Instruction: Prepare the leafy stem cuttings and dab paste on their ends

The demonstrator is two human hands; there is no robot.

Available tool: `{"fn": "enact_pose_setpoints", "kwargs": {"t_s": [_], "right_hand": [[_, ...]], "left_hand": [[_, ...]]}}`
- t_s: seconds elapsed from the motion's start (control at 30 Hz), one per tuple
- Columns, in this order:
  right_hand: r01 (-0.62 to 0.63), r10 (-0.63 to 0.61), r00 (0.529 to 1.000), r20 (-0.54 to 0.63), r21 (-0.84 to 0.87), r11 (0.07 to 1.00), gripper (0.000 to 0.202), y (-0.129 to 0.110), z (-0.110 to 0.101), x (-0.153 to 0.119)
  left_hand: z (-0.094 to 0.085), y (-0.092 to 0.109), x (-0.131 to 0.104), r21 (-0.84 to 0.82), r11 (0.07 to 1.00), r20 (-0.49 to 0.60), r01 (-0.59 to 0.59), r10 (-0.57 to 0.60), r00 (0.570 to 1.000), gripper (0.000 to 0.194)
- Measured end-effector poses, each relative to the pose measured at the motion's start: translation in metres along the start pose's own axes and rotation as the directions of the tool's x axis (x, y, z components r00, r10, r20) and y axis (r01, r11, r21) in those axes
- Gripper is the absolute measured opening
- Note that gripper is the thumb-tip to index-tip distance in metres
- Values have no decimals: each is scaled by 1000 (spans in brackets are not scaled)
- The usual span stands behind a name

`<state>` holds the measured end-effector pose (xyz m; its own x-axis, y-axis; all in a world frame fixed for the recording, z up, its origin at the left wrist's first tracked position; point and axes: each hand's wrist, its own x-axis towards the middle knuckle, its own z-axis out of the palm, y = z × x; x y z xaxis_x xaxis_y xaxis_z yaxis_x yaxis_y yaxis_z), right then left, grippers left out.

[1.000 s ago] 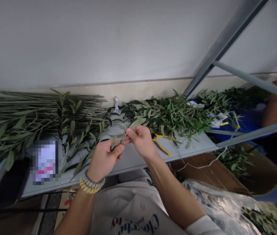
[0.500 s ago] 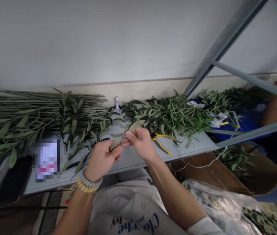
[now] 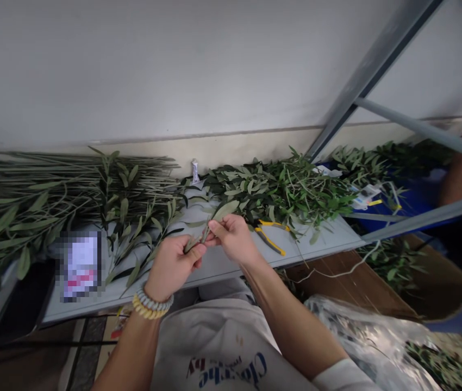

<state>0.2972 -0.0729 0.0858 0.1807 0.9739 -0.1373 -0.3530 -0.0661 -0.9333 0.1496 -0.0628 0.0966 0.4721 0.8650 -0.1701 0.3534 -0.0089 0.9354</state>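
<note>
Over the front part of the grey table point(image 3: 210, 264), both my hands are closed on a small leafy sprig point(image 3: 226, 208). My left hand point(image 3: 178, 263), with coiled bands at its wrist, pinches the lower end between thumb and fingers. My right hand point(image 3: 233, 236) grips it higher up, where a long pale-green leaf sticks out past the fingertips. Much of the stem is hidden by my fingers. Yellow-and-grey pliers point(image 3: 270, 239) lie to the right of my right hand. A small white tube point(image 3: 195, 171) stands near the wall.
Long leafy stems point(image 3: 141, 174) are heaped at left, short leafy sprigs point(image 3: 288, 190) at right. A phone-like screen point(image 3: 80, 266) rests at front left. Past a metal frame point(image 3: 378, 76), a co-worker's arm point(image 3: 457, 179) shows. A cardboard box point(image 3: 438, 282) and clear plastic point(image 3: 361, 336) lie below.
Both hands stay on the sprig with only slight shifts of the fingers. The view has moved a little. The co-worker's hand at far right has changed position slightly.
</note>
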Motion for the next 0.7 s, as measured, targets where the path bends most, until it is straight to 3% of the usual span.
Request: {"fn": "enact_pose_setpoints", "kwargs": {"t_s": [0.1,0.23,0.37,0.5,0.6,0.7], "right_hand": [[35,-36,999,14,67,997,41,2,-2,4],[61,-77,995,59,247,967,32,-1,-7,10],[180,-172,983,-57,413,893,49,-14,-15,18],[262,-237,965,-113,348,900,47,-28,-21,27],[354,-341,935,-97,222,909,32,-30,-22,29],[400,-406,914,-32,256,880,25,-27,-21,28]], "left_hand": [[1,-2,4,-50,999,-28,11,-13,1000,30],[0,-1,15,-169,985,38,30,-24,999,31],[1,6,32,-291,955,83,58,-35,996,32],[5,16,46,-335,941,92,50,-20,996,31],[8,23,52,-363,931,91,48,-15,996,31],[11,24,53,-384,922,74,55,-28,997,32]]}}
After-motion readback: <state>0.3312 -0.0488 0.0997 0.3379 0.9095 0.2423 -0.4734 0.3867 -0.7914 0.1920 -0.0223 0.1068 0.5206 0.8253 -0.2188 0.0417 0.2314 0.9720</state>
